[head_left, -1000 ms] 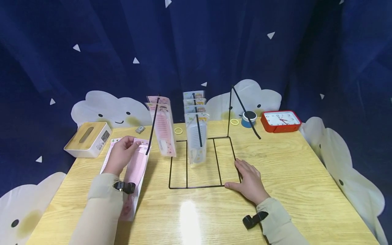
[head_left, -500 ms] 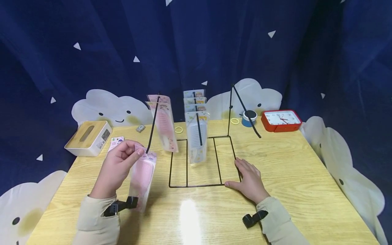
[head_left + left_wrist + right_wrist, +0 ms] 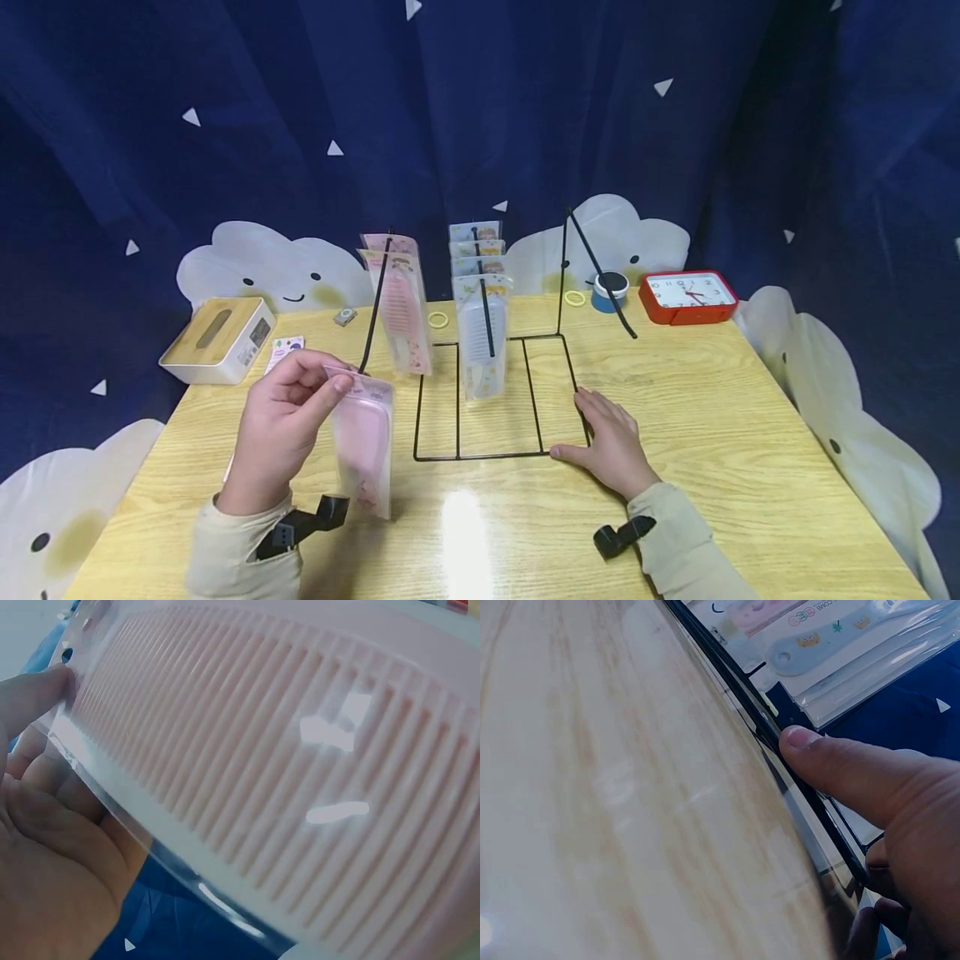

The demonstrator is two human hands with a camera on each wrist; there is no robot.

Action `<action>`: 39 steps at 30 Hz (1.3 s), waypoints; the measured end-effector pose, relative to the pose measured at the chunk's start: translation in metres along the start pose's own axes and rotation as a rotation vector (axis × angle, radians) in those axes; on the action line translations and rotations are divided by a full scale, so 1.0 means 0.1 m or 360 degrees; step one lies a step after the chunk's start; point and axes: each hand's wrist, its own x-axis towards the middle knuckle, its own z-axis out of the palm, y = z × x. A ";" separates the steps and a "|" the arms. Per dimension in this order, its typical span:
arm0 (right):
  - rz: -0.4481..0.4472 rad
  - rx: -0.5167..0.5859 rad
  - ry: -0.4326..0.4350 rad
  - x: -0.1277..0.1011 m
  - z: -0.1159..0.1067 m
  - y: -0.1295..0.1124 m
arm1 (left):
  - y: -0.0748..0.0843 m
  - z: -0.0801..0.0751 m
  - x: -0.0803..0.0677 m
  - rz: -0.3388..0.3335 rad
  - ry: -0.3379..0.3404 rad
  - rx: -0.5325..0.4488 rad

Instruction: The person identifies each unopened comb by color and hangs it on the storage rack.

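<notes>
Now your left hand (image 3: 281,417) pinches the packaged pink comb (image 3: 363,442) by its top edge, above the bench (image 3: 712,433) beside the wire display rack (image 3: 495,400). It looks light, its sleeve slick; hold near the hang hole. Your right hand (image 3: 611,446) lies flat, steadying the rack.

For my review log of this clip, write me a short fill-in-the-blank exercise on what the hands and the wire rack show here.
1. The left hand holds a packaged comb whose colour is ____.
2. The right hand rests on the base of the black wire ____.
3. The clock at the back right has a ____ case.

Missing words: pink; rack; red
</notes>
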 end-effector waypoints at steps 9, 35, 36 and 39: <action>0.0003 -0.0005 0.0005 0.00 -0.01 -0.02 | 0.00 0.05 0.01 -0.0001 0.0059 -0.0010; 0.0015 0.0002 -0.0002 -0.01 -0.01 -0.02 | -0.36 0.14 0.49 -0.0150 0.0271 0.0074; 0.0013 0.0000 0.0001 -0.01 -0.01 -0.02 | -0.38 0.14 0.52 -0.0149 0.0279 0.0082; 0.0005 -0.0001 0.0013 -0.01 -0.01 -0.02 | -0.44 0.14 0.60 -0.0159 0.0306 0.0112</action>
